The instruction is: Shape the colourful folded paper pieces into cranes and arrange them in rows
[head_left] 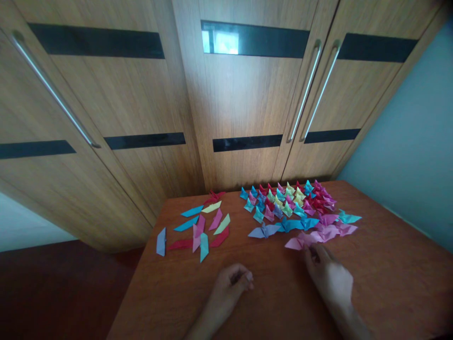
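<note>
My right hand reaches to the front of the origami group, its thumb and fingers pinched at a pink paper crane. Other pink cranes lie just behind that one. To its left are a lilac crane and blue cranes with their wings spread. My left hand rests curled above the table near the front, with no paper visible in it. Beyond it, on the left, lie flat folded paper pieces, among them a teal piece and a red piece.
Rows of small, upright folded paper shapes in many colours stand at the back of the wooden table. A red folded piece lies near the back left edge. Wooden cupboard doors rise behind; a blue wall is on the right.
</note>
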`<action>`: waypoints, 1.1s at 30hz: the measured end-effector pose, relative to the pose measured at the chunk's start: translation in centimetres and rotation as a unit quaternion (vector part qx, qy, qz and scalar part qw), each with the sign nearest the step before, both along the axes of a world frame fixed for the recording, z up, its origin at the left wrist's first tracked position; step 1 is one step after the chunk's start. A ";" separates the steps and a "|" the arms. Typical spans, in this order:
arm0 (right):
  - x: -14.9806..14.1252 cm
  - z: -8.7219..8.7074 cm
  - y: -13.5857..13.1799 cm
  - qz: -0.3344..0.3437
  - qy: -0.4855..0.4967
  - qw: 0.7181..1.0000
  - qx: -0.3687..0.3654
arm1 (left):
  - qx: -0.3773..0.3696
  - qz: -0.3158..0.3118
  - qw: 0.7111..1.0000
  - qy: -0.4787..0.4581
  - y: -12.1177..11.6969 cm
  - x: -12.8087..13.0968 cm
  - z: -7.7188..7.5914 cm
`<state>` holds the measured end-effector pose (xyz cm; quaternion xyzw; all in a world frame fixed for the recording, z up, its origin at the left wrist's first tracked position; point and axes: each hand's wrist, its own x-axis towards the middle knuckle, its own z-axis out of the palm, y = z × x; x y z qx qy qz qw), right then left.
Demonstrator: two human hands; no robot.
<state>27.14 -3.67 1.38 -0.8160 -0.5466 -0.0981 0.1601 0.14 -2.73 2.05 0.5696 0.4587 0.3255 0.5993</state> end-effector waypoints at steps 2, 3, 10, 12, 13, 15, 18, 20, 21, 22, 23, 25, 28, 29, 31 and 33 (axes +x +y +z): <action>0.3 0.1 0.7 -0.008 -0.013 1.000 -0.016 | -0.002 -0.001 1.000 -0.012 0.0 0.0 -0.1; 0.4 0.2 1.0 -0.010 -0.015 1.000 -0.022 | -0.001 -0.002 1.000 -0.015 -0.1 0.0 -0.1; 0.3 0.0 2.2 -0.019 -0.008 0.999 -0.035 | 0.005 -0.003 1.000 -0.015 -0.2 0.0 0.0; 0.3 -0.2 2.3 -0.018 -0.006 0.999 -0.040 | 0.003 0.000 1.000 -0.016 -0.1 0.0 0.1; 0.4 -0.3 2.3 -0.019 -0.004 0.999 -0.042 | 0.003 0.000 1.000 -0.016 -0.1 0.0 0.2; 0.4 -0.4 2.3 -0.022 0.001 0.999 -0.044 | 0.005 -0.001 1.000 -0.012 -0.1 0.1 0.5; 0.4 -0.2 2.3 -0.022 0.010 0.999 -0.042 | 0.005 -0.004 1.000 -0.007 -0.1 0.0 0.6; 0.4 0.0 2.2 -0.028 0.017 0.998 -0.045 | 0.003 -0.005 1.000 -0.009 -0.2 0.0 0.5; 0.3 0.2 2.2 -0.034 0.021 0.998 -0.048 | 0.003 -0.006 1.000 -0.011 -0.2 0.0 0.4; 0.3 0.3 2.1 -0.039 0.024 0.998 -0.052 | 0.004 -0.006 1.000 -0.013 -0.2 0.0 0.3; 0.3 0.5 2.0 -0.044 0.026 0.997 -0.054 | 0.005 -0.005 1.000 -0.014 -0.2 0.0 0.2; 0.3 0.8 1.7 -0.046 0.028 0.997 -0.052 | 0.007 -0.005 1.000 -0.015 -0.1 0.0 0.0; 0.3 1.0 1.1 -0.041 0.032 0.998 -0.031 | 0.007 -0.004 1.000 -0.018 -0.2 0.0 0.2; 0.2 0.9 0.9 -0.039 0.037 0.998 -0.022 | 0.008 -0.002 1.000 -0.016 -0.1 -0.2 0.4; -0.2 0.7 0.4 -0.020 0.054 0.998 -0.006 | 0.020 0.006 1.000 -0.003 0.1 -0.7 1.1; -1.0 0.4 0.2 0.027 0.085 0.996 0.007 | 0.053 0.024 0.998 0.024 0.9 -1.8 2.0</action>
